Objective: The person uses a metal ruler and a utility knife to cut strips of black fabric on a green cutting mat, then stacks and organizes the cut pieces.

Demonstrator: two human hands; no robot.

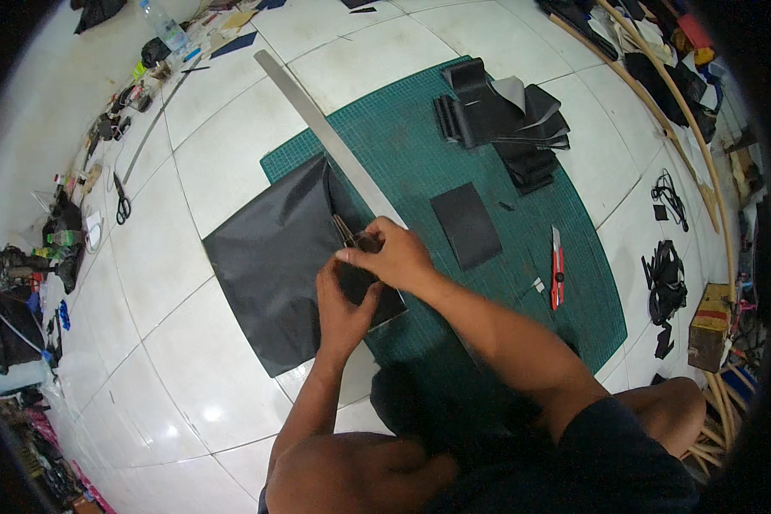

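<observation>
Right fingers (386,226) pinch tool (343,230) | left fingers (326,276): can't tell | ruler (341,155) across mat (403,154) | red cutter (558,272)

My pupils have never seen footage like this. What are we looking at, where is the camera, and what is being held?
No robot here: just a person's two bare hands. The single picture comes from a wide fisheye camera on the person's head, looking down, so straight edges bend near the rim. On the white floor lies a green mat, bearing a black bundle, a black rectangle and a red cutter. A black sheet lies partly over the mat. The right hand seems to hold a slim metal tool; the left hand is at the sheet, its grip unclear.
</observation>
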